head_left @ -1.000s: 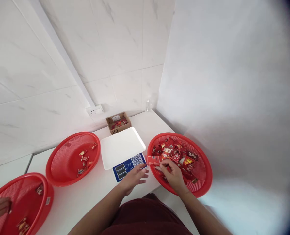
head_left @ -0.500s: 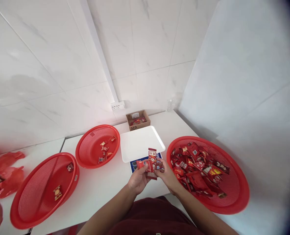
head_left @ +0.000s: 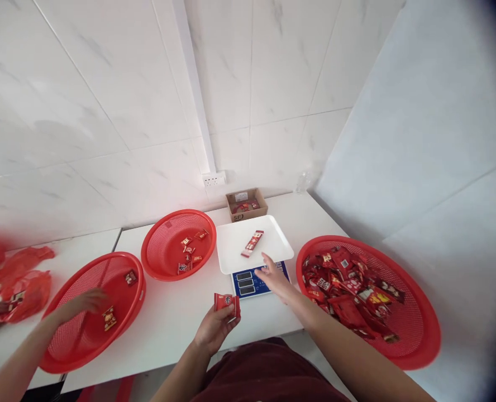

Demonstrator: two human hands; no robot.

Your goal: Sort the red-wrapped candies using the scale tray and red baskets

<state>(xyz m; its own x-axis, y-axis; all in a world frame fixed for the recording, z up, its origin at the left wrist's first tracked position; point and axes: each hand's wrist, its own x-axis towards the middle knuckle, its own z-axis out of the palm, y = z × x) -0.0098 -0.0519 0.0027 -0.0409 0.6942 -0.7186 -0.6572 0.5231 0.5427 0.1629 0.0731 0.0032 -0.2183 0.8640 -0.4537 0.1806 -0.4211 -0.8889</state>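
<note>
A small red snack packet (head_left: 224,302) is gripped between the thumb and fingers of my left hand (head_left: 217,326), low over the table's front edge. My right hand (head_left: 275,277) is open above the blue panel of the weighing scale (head_left: 248,283), fingers pointing at its white tray (head_left: 227,245). On that tray lies a long red-and-white snack packet (head_left: 252,243), apart from my fingertips. Right of my right hand stands a large red basket (head_left: 419,329) heaped with red snack packets (head_left: 348,285).
Two red baskets (head_left: 151,245) (head_left: 55,357) holding a few packets stand at the left. Another person's hand (head_left: 82,301) reaches into the nearer one; red plastic bags (head_left: 30,285) lie beyond. A cardboard box (head_left: 247,214) with packets stands behind the scale.
The long packet has left my hands and lies on the scale's tray. My hands have parted, the left keeping the small packet. Another person's hand has come over the left basket.
</note>
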